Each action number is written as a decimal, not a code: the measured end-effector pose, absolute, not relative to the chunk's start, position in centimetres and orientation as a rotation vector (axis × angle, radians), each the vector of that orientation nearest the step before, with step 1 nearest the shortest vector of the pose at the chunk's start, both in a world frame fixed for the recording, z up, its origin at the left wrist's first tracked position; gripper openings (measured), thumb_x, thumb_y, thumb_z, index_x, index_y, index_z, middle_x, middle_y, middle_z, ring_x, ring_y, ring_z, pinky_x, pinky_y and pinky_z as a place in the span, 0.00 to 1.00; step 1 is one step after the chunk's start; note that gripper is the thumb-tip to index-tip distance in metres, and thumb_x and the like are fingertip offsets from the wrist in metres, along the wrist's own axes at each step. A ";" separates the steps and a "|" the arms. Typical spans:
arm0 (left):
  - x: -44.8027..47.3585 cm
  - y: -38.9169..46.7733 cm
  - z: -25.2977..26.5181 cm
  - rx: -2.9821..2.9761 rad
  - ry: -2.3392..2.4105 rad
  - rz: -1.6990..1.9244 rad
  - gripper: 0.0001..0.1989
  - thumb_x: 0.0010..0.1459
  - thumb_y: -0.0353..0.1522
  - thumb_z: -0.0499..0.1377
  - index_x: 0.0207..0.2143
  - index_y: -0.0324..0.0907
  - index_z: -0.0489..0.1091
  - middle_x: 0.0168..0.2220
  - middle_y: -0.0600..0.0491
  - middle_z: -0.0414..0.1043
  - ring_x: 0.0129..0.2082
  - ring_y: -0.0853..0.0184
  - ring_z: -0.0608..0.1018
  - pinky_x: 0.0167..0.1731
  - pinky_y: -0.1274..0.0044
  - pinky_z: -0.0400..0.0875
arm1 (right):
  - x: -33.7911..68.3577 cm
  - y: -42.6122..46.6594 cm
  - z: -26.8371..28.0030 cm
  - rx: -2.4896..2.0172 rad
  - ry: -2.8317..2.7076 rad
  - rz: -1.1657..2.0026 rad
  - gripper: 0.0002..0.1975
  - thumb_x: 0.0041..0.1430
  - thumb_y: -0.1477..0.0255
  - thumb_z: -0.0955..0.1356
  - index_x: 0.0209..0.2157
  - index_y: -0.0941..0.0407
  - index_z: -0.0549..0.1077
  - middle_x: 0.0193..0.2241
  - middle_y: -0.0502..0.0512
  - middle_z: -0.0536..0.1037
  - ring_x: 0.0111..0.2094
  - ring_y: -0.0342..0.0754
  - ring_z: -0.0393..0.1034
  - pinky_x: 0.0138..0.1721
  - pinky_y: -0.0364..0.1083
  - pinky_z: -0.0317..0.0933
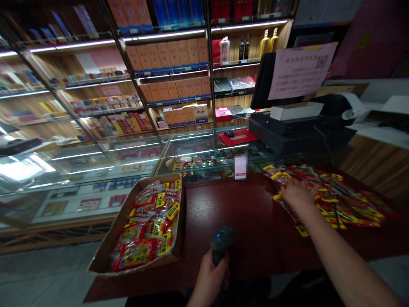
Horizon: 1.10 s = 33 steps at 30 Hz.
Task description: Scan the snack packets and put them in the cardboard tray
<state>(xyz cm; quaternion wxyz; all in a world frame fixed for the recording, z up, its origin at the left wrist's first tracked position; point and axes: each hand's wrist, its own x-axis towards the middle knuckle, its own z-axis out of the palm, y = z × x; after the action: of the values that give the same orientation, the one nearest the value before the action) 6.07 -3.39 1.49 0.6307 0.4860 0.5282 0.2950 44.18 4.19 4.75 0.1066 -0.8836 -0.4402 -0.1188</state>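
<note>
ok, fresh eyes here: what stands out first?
Probably the open cardboard box of red-and-yellow snack packets at the left end of the dark red tabletop, and the loose heap of similar packets to the right, with the right hand over it. Front and centre, the left hand holds a barcode scanner with a blue light.

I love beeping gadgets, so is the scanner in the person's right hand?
No, the left hand holds the scanner, while the right hand is at the snack packets.

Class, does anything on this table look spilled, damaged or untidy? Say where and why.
No clear damage shows. The untidy spot is the loose packets by the right hand, strewn at mixed angles on the table, while others sit inside the cardboard box.
</note>
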 end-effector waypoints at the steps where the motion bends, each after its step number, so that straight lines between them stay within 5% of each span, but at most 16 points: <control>1: 6.1 -3.4 1.4 1.117 1.208 0.679 0.19 0.48 0.48 0.64 0.30 0.43 0.65 0.14 0.62 0.65 0.09 0.75 0.63 0.09 0.83 0.56 | 44.7 3.7 4.3 -2.599 -1.329 -0.361 0.19 0.66 0.72 0.60 0.52 0.67 0.73 0.52 0.76 0.76 0.57 0.70 0.66 0.59 0.77 0.41; 6: 6.0 -3.4 1.9 1.136 1.194 0.663 0.18 0.49 0.47 0.62 0.31 0.42 0.65 0.15 0.61 0.65 0.10 0.75 0.63 0.10 0.83 0.57 | 45.0 2.4 4.1 -2.367 -1.438 -0.499 0.19 0.70 0.75 0.56 0.48 0.56 0.77 0.49 0.66 0.80 0.53 0.64 0.71 0.61 0.75 0.36; 11: 5.7 -3.6 2.2 1.109 1.176 0.690 0.17 0.49 0.45 0.63 0.30 0.41 0.65 0.15 0.61 0.65 0.11 0.75 0.64 0.11 0.83 0.58 | 39.3 1.8 3.4 -2.019 -1.766 -0.465 0.19 0.70 0.74 0.58 0.54 0.57 0.75 0.56 0.64 0.78 0.56 0.57 0.72 0.61 0.59 0.53; 16: 5.5 -3.9 1.8 1.067 1.188 0.748 0.18 0.47 0.45 0.65 0.29 0.41 0.66 0.15 0.61 0.65 0.10 0.75 0.63 0.11 0.82 0.57 | 29.8 0.5 -0.8 -1.735 -2.027 -0.151 0.19 0.67 0.75 0.60 0.53 0.53 0.76 0.54 0.59 0.79 0.54 0.54 0.73 0.56 0.55 0.62; 23: 5.8 -3.8 1.5 1.082 1.230 0.762 0.16 0.49 0.43 0.64 0.30 0.41 0.66 0.16 0.60 0.67 0.11 0.74 0.66 0.11 0.82 0.59 | 28.1 0.0 -2.6 -2.007 -1.667 -0.169 0.27 0.65 0.63 0.63 0.64 0.55 0.64 0.67 0.66 0.63 0.68 0.65 0.52 0.64 0.70 0.44; 27: 5.9 -3.7 1.6 1.093 1.249 0.738 0.13 0.50 0.41 0.62 0.31 0.41 0.66 0.17 0.60 0.67 0.11 0.74 0.66 0.11 0.82 0.59 | 28.8 0.5 -3.6 -2.022 -1.677 -0.045 0.29 0.65 0.63 0.63 0.65 0.55 0.60 0.61 0.66 0.70 0.64 0.63 0.59 0.64 0.72 0.40; 33: 5.9 -3.9 1.7 1.101 1.238 0.751 0.10 0.50 0.37 0.61 0.30 0.41 0.65 0.17 0.60 0.66 0.12 0.74 0.66 0.12 0.83 0.58 | 29.0 0.4 -4.1 -1.891 -1.669 -0.101 0.30 0.61 0.68 0.65 0.64 0.54 0.60 0.56 0.65 0.73 0.59 0.61 0.65 0.62 0.70 0.48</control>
<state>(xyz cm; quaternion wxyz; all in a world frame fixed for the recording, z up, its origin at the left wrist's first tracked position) 5.92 -3.93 1.70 0.6141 0.4777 0.5372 0.3258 29.04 0.42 -4.07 0.3038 -0.7137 -0.6300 -0.0380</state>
